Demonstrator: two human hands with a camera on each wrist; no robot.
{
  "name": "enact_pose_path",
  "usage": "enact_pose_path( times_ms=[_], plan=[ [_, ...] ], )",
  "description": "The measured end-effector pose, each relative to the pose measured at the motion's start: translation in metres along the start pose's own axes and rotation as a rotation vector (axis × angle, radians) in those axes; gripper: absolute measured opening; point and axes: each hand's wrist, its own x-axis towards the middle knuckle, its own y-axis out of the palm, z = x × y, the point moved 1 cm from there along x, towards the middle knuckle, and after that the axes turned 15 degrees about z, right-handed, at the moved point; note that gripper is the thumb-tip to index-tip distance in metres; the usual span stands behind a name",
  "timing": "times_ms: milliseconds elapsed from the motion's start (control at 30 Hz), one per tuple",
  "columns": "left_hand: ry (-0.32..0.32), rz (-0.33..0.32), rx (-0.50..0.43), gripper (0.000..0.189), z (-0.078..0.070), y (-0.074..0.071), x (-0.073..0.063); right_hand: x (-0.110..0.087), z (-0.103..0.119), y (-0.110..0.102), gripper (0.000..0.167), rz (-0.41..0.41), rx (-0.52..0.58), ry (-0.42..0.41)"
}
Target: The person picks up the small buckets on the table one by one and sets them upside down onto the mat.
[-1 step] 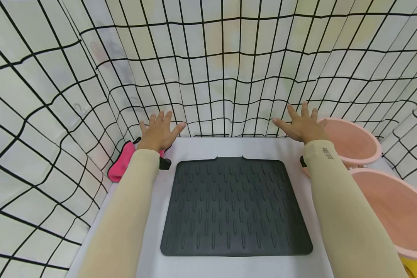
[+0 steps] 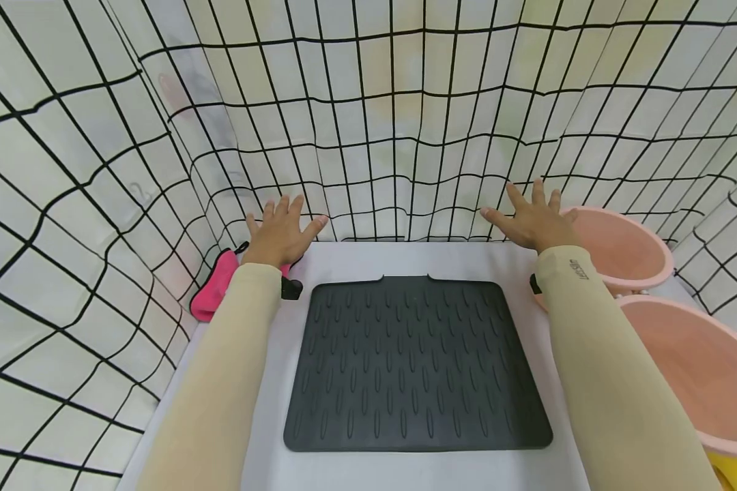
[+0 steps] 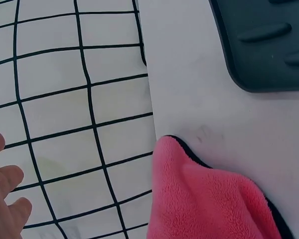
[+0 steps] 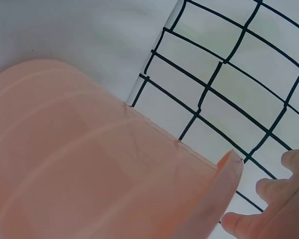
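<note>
"Held anything in the left hand (image 2: pixel 280 235) or right hand (image 2: pixel 537 221)?"

"Held nothing; had fingers out and loose."

"Saw what near them?"

"Saw the cloth (image 2: pixel 213 292) near the left hand, far left, the tub (image 2: pixel 620 245) near the right hand, far right, and the mat (image 2: pixel 417 368) nearer, in between."

"Reached best how?"

"Seemed best to go slow, clear of the net (image 2: pixel 424 30)."

"Looked how?"

"Saw fluffy cloth, a round, ringed tub, long bumps on the flat mat."
</note>
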Motion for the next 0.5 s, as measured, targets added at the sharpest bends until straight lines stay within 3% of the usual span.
enact_pose_path(
  times_ms=[133, 233, 367, 500],
  plan=[
    [0.002, 0.001, -0.05, 0.096, -0.001, -0.001, -0.003, 0.001, 0.002, -0.008, 0.112, -0.014, 0.0, -0.002],
    [0.02, 0.006, -0.151, 0.096, -0.005, -0.002, -0.003, -0.005, 0.002, -0.019, 0.108, -0.004, 0.039, -0.01],
    [0.083, -0.003, -0.402, 0.094, -0.018, -0.001, 0.0, -0.023, -0.005, -0.043, 0.103, 0.062, 0.164, -0.047],
    [0.214, 0.02, -0.643, 0.085, -0.043, 0.006, 0.002, -0.048, -0.023, -0.07, 0.099, 0.17, 0.263, -0.094]
  ],
)
